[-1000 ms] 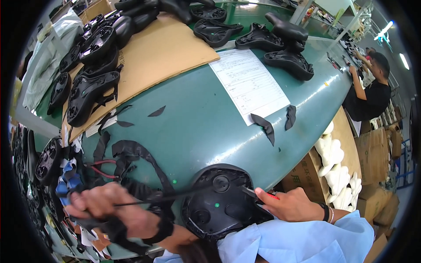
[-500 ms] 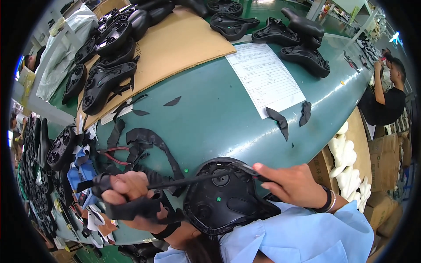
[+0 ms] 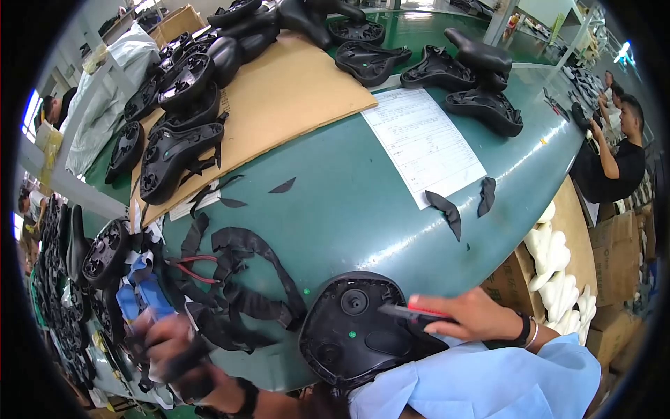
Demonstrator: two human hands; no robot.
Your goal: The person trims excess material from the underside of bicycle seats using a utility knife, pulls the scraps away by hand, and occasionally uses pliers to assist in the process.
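Observation:
A black bicycle saddle [image 3: 363,342] lies underside up at the table's near edge, against my blue garment. Over its right part, my right hand [image 3: 474,315] is closed round a red and black utility knife [image 3: 408,312], its metal end pointing left above the shell. My left hand [image 3: 174,356] is off to the left, near a blue cloth bundle [image 3: 143,297]. Motion smears its fingers; dark material lies across them, but whether they grip it is unclear. Black fabric strips [image 3: 262,307] lie between that hand and the saddle, beside red-handled pliers [image 3: 197,268].
Several saddles [image 3: 178,157] are piled on a cardboard sheet [image 3: 293,91], with more at the back right [image 3: 481,112]. A printed sheet [image 3: 422,146] and black scraps [image 3: 447,213] lie on the green table. White saddle-shaped pieces [image 3: 548,255] and a co-worker [image 3: 614,153] are at the right.
My left hand has moved down and left, away from the saddle. The black strip stretched between it and the saddle no longer spans there. The knife has shifted slightly right and down.

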